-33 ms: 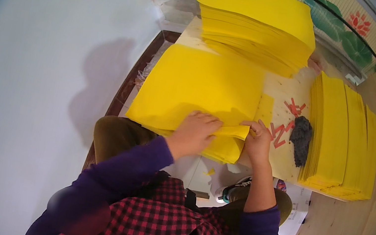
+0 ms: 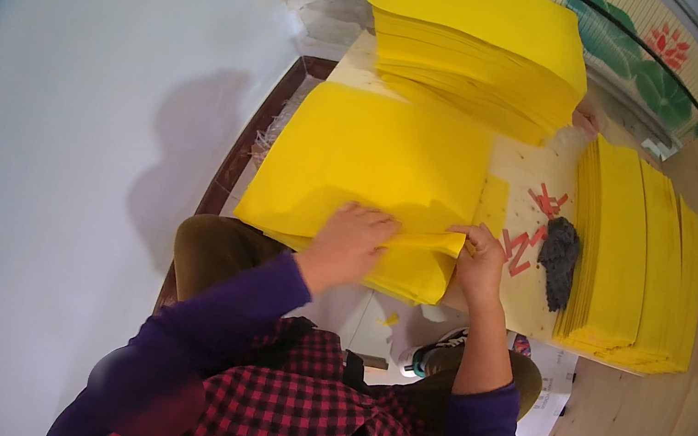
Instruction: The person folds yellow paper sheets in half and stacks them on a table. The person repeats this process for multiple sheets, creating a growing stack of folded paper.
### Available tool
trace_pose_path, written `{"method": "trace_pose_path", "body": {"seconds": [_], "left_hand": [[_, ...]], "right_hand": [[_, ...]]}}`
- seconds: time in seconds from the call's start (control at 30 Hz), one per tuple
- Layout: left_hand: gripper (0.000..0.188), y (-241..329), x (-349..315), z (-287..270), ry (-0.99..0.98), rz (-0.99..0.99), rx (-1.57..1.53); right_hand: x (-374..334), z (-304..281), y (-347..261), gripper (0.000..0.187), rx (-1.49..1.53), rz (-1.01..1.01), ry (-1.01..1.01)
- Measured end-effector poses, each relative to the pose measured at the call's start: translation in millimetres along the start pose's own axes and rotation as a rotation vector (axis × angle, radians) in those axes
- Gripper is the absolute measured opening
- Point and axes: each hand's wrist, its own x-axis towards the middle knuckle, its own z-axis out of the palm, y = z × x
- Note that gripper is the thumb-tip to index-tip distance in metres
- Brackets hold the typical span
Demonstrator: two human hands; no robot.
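A low pile of large yellow paper sheets [image 2: 378, 158] lies on the wooden table [image 2: 516, 168] right in front of me. The near edge of the top sheet [image 2: 425, 239] is lifted into a fold between my hands. My left hand [image 2: 352, 237] rests curled on that edge and grips it. At the fold's right corner, my right hand [image 2: 477, 261] pinches the same sheet. Both arms wear purple sleeves.
A tall stack of yellow sheets [image 2: 482, 45] stands at the back. Rows of folded yellow sheets [image 2: 631, 258] fill the table's right side. Red paper strips [image 2: 535, 223] and a dark grey cloth [image 2: 558, 260] lie between them. A white wall is on the left.
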Motion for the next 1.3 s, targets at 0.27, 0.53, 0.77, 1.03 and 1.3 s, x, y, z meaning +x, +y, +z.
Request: {"method": "trace_pose_path", "body": {"seconds": [0.27, 0.53, 0.77, 1.03, 1.3], "left_hand": [[0.035, -123.5, -79.7, -71.5, 0.139, -0.27, 0.046], [0.044, -187.0, -91.3, -61.5, 0.351, -0.583, -0.987], [0.026, -200.2, -80.4, -66.7, 0.205, -0.673, -0.925], [0.013, -197.5, -68.6, -63.9, 0.364, -0.665, -1.178], [0.01, -191.3, -65.8, -68.3, 0.463, -0.604, -1.206]], "right_hand": [[1.3, 7.5, -2.4, 0.011, 0.538, 0.267, 0.029], [9.1, 10.4, -4.6, 0.017, 0.569, 0.32, 0.089], [9.8, 15.7, -1.0, 0.016, 0.614, 0.316, 0.179], [12.5, 15.3, -12.2, 0.019, 0.542, 0.292, 0.208], [3.7, 13.1, -27.7, 0.016, 0.441, 0.367, 0.287]]}}
